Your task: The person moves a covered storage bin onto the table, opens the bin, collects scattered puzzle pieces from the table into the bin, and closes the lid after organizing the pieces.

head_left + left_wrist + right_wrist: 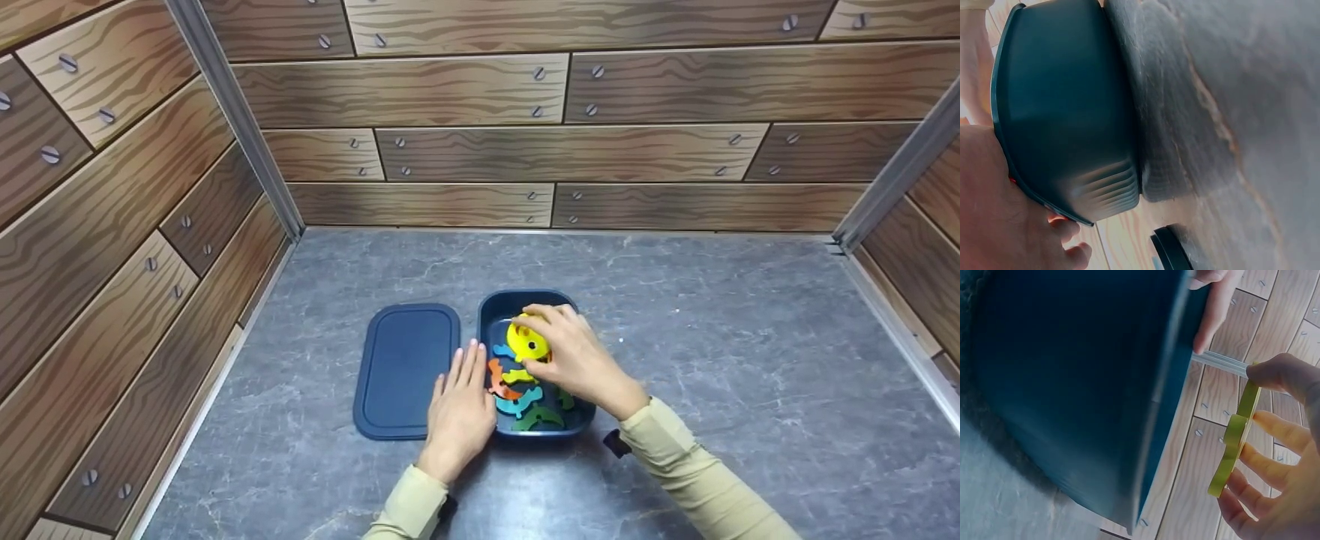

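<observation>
A dark blue box [577, 429] stands on the table without its lid, holding several coloured animal-shaped pieces: an orange one [495, 379], a small yellow one [517, 376], a teal one [519, 403] and a green one [538, 418]. Over the box's far half, my right hand [576, 361] grips a larger, round yellow animal-shaped piece [1235, 433] with a black eye dot, thumb on one edge and fingertips along the other. In the right wrist view it is above the rim. My left hand [461, 411] rests along the left rim, fingers straight and pointing away from me.
The dark blue lid [409, 367] lies flat just left of the box, close to the left fingers. Grey marbled tabletop [712, 322] spreads around. Wood-patterned walls [465, 154] close off the back and both sides.
</observation>
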`<action>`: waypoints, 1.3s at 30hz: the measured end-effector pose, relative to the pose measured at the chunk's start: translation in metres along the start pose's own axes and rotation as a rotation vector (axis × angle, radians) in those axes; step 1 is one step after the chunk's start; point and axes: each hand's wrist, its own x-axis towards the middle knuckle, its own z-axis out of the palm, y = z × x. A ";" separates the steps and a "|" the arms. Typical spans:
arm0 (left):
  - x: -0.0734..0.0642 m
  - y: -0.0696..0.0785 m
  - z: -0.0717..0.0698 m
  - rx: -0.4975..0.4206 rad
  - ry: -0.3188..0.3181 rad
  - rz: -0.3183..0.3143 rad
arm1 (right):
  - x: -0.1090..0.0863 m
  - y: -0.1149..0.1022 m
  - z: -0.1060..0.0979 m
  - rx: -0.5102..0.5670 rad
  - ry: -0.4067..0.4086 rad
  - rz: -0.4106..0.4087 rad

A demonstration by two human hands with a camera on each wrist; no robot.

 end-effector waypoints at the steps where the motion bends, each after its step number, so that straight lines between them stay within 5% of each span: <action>1: 0.000 0.000 0.000 0.000 0.001 -0.001 | 0.000 0.000 0.002 -0.003 -0.004 0.002; 21: -0.003 0.001 0.001 -0.008 0.015 0.001 | -0.004 -0.001 0.021 0.024 -0.050 0.048; 39: -0.001 0.000 0.001 -0.039 0.028 0.002 | -0.015 -0.028 0.024 0.177 0.116 0.003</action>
